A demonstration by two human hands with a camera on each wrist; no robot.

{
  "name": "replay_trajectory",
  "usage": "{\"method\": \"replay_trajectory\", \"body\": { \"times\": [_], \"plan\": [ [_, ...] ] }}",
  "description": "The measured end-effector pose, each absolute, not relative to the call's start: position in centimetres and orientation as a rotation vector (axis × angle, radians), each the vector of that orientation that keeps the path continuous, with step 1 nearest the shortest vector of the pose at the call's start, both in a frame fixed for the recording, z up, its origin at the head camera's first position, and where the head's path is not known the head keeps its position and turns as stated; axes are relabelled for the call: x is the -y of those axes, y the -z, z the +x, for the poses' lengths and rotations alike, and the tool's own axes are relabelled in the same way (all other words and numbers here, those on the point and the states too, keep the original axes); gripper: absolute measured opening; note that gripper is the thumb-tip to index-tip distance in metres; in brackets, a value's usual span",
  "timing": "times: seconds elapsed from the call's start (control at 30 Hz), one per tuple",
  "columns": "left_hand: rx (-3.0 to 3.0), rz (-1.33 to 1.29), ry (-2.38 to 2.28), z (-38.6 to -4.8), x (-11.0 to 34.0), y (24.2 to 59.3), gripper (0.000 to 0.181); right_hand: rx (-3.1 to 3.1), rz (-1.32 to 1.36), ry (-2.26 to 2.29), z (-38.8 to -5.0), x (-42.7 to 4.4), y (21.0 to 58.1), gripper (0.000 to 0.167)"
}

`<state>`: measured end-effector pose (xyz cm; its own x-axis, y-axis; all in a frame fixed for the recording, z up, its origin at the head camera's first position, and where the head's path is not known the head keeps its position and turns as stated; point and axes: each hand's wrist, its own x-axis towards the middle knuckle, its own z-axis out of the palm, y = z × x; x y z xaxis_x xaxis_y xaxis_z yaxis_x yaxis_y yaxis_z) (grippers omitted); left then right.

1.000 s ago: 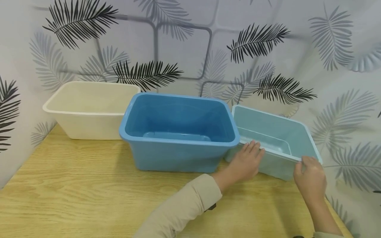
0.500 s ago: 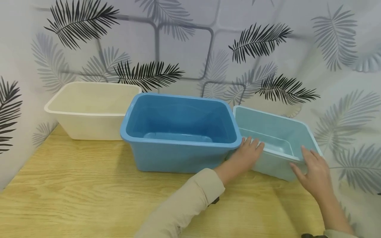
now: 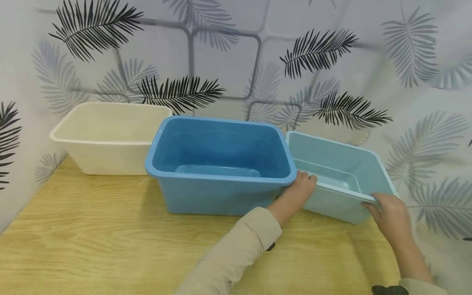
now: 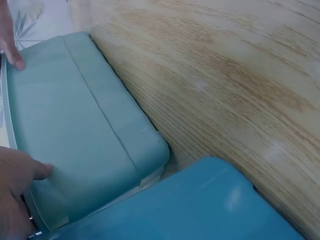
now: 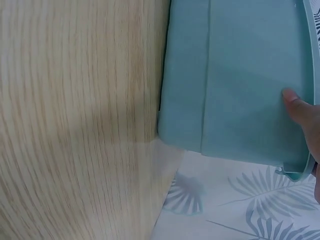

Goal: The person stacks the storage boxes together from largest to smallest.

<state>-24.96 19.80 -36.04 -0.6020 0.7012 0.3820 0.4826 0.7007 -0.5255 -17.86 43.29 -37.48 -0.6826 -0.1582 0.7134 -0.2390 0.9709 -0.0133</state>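
Both hands are on the front rim of a pale blue-green plastic bin (image 3: 333,203), which stands angled on the table at the right. My left hand (image 3: 299,190) grips the rim near its left end, close to the blue bin (image 3: 221,194). In the left wrist view its thumb (image 4: 42,171) lies against the outer wall and its fingers go over the edge. Near the right front corner my right hand (image 3: 392,215) holds the same rim. Its thumb (image 5: 295,104) presses the outside wall in the right wrist view, with the other fingers partly hidden behind the rim.
The larger blue bin stands in the middle, its right rim overlapping the pale bin in view. A cream bin (image 3: 110,157) is at the left. Behind the wooden table (image 3: 110,241) hangs a leaf-patterned backdrop (image 3: 228,61), which also runs down the right side.
My left hand has slid left along the rim toward the blue bin. My right hand's fingers were raised half a second ago and now grip the rim again. The bins look unmoved.
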Motion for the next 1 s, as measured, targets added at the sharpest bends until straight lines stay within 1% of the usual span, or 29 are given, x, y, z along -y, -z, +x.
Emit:
{"method": "replay_trajectory", "body": {
  "times": [0.1,0.27,0.3,0.33,0.37,0.43,0.5,0.57,0.6,0.67,1.0],
  "plan": [
    [2.29,-0.899,-0.495,-24.9,-19.7,36.1,0.004,2.331,0.241,-0.143,-17.8,-43.1,37.4,0.032],
    [2.166,-0.882,-0.444,-24.9,-19.7,36.3,0.016,2.319,0.173,-0.154,-17.2,-43.0,37.2,0.025],
    [2.148,-0.878,-0.429,-24.9,-19.7,36.4,0.018,2.314,0.167,-0.152,-17.1,-43.1,37.2,0.027],
    [2.138,-0.872,-0.403,-24.9,-19.8,36.4,0.019,2.307,0.164,-0.151,-16.9,-43.2,37.2,0.034],
    [2.136,-0.87,-0.372,-24.9,-19.8,36.4,0.019,2.309,0.158,-0.151,-16.8,-43.3,37.1,0.036],
    [2.156,-0.887,-0.326,-24.8,-19.9,36.2,0.019,2.305,0.164,-0.147,-16.6,-43.5,37.1,0.056],
    [2.194,-0.912,-0.281,-24.6,-19.8,35.9,0.02,2.309,0.164,-0.15,-16.3,-43.7,37.0,0.069],
    [2.246,-0.948,-0.239,-24.4,-19.8,35.6,0.019,2.323,0.154,-0.149,-16.0,-43.7,36.8,0.07],
    [2.271,-0.962,-0.233,-24.2,-19.8,35.4,0.019,2.326,0.147,-0.145,-15.8,-43.8,36.8,0.075],
    [2.302,-0.974,-0.225,-24.1,-19.7,35.2,0.018,2.335,0.136,-0.14,-15.6,-43.8,36.6,0.074],
    [2.357,-1.018,-0.109,-23.4,-20.0,34.2,0.02,2.336,0.133,-0.108,-14.7,-44.7,35.4,0.082]
  ]
}}
